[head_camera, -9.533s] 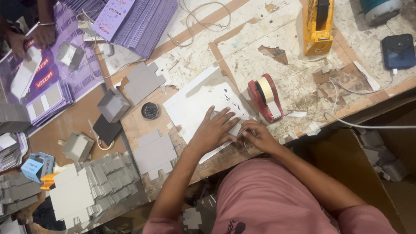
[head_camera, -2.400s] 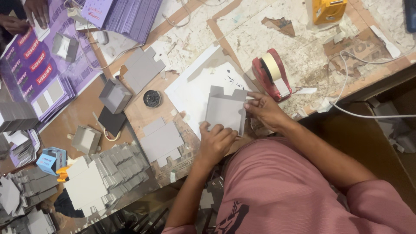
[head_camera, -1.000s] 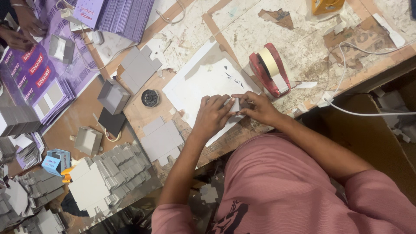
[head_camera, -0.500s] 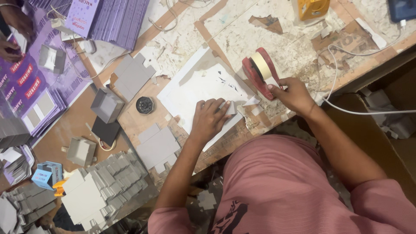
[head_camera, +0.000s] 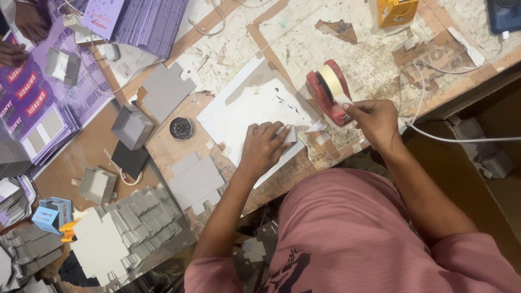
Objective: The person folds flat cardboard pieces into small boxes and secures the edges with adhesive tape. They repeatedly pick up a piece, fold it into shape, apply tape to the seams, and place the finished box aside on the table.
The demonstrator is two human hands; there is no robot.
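Note:
My left hand (head_camera: 263,147) lies palm down on a white sheet (head_camera: 244,108) at the table's near edge. Its fingers press on a small pale card piece (head_camera: 291,133) that shows only past the fingertips. My right hand (head_camera: 374,122) is to the right, next to a red tape dispenser (head_camera: 327,93) with a cream roll. Thumb and forefinger pinch the free end of the tape (head_camera: 346,102) at the dispenser's near end. The two hands are apart.
Flat grey card blanks (head_camera: 192,179), a made-up grey box (head_camera: 132,126) and a black round lid (head_camera: 181,128) lie left of the sheet. Stacked grey blanks (head_camera: 125,233) fill the lower left. Purple printed sheets (head_camera: 32,103), another person's hands (head_camera: 27,21), a yellow dispenser (head_camera: 393,11) and a white cable (head_camera: 461,138) are around.
My right hand left the card piece and moved right to the red dispenser, where it took hold of the tape end. My left hand stayed pressed on the piece.

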